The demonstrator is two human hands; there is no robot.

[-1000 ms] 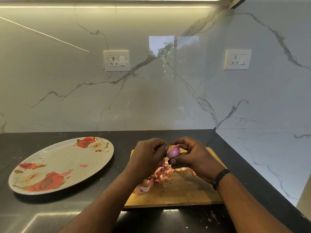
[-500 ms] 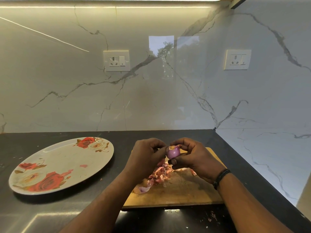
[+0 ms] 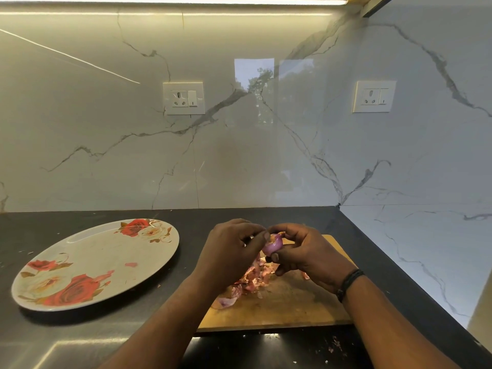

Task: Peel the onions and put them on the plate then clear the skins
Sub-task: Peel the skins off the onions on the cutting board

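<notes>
One onion (image 3: pixel 273 246) sits at centre frame, gripped in my right hand (image 3: pixel 306 257); my left hand (image 3: pixel 231 251) has shifted to pinch skin at its top, so peeling continues. The plate (image 3: pixel 87 265) waits at lower left.

Glossy veined marble wall (image 3: pixel 239 155), scuffed wooden board (image 3: pixel 292 307), dark polished counter (image 3: pixel 80 339), papery onion skins (image 3: pixel 253 280).

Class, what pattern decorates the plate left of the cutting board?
Red and cream roses on the plate, seen in the head view.
</notes>
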